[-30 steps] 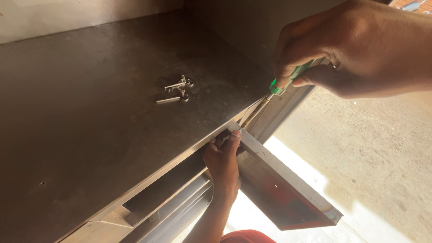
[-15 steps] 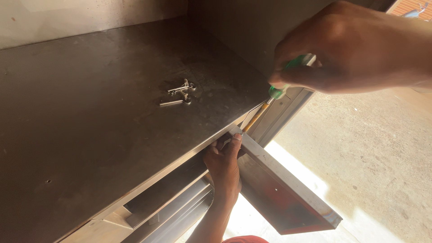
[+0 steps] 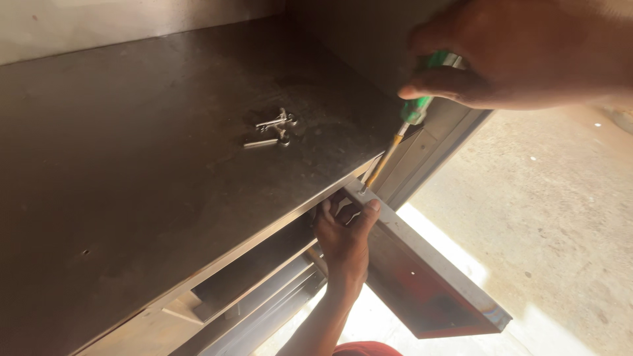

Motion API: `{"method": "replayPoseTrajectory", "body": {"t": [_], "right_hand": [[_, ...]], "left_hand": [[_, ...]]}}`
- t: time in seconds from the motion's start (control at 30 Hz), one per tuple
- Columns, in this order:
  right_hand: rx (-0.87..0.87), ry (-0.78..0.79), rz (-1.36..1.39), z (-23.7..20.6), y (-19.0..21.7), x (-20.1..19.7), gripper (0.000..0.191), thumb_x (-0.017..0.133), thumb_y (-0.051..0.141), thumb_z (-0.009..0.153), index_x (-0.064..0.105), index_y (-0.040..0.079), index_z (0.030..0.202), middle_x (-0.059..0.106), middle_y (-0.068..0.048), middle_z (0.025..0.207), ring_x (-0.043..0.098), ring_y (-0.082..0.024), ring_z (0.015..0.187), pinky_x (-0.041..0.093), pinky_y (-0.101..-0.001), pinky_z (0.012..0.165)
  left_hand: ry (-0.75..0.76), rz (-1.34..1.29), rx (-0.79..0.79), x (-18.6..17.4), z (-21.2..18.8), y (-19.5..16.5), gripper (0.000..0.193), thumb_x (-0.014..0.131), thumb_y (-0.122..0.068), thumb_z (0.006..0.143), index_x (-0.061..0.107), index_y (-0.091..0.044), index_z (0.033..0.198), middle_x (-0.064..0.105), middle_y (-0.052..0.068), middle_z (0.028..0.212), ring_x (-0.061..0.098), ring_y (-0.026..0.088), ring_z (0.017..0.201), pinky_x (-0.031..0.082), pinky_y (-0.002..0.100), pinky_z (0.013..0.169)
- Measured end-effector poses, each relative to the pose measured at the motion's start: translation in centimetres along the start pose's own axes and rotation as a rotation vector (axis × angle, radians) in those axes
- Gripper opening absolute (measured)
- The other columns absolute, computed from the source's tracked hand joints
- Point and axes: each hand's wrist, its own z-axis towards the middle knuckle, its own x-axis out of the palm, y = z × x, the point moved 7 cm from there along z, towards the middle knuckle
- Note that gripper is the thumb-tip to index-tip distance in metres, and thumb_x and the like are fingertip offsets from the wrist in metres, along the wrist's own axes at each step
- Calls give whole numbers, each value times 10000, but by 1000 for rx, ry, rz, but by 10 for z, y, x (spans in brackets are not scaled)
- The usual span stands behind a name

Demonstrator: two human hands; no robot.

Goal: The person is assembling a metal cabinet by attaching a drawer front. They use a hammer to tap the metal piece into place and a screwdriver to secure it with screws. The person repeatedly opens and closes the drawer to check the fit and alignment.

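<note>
My right hand (image 3: 527, 56) grips a green-handled screwdriver (image 3: 422, 99) whose yellowish shaft slants down, its tip meeting the top corner of a metal bracket (image 3: 428, 270) at the front edge of a dark metal shelf (image 3: 132, 165). My left hand (image 3: 344, 240) reaches up from below and holds that bracket's upper end against the shelf edge, thumb on its top face. The bracket slopes down to the right, with a reddish inner face. A few loose bolts (image 3: 273, 128) lie on the shelf behind the edge.
A pale wall (image 3: 99, 26) backs the shelf. A metal frame upright (image 3: 435, 148) stands right of the screwdriver. Sunlit concrete floor (image 3: 560, 217) lies below at the right. Lower rails (image 3: 264, 310) run under the shelf.
My right hand has shifted slightly on the screwdriver handle, showing more green. The left hand stays on the bracket.
</note>
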Motion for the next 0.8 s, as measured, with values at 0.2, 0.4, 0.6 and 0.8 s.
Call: {"method": "replayPoseTrajectory", "body": {"t": [0.2,0.4,0.6,0.8], "right_hand": [[-165,-192,232,-9,24,-31,342,566,477,946,780,228,1039,797,39,887,721,-143,822,593,-346,759],[-86,-112,234,-6,14,-21,395,610,527,882,735,240,1122,781,4,840,739,-182,762,573,-387,718],[-435,-757,-72,-29,31,-44,464,558,562,866,736,219,1124,769,-7,915,738,-203,766,567,-420,691],[-169,-155,283,-8,14,-16,331,627,454,972,715,208,1175,784,-2,1022,767,-177,817,586,-347,778]], "left_hand": [[-17,-43,7,-1,-2,5,666,798,-66,802,496,26,1388,584,142,1262,626,209,1125,546,344,956],[-34,-23,6,-1,-3,7,693,801,-111,792,487,20,1395,572,136,1274,613,202,1167,538,344,993],[-36,-52,32,0,-3,9,717,810,-132,785,484,25,1404,561,138,1245,593,206,1143,527,346,978],[-45,-37,56,1,-3,10,702,805,-123,797,492,45,1403,564,146,1224,577,199,1132,514,329,965]]}}
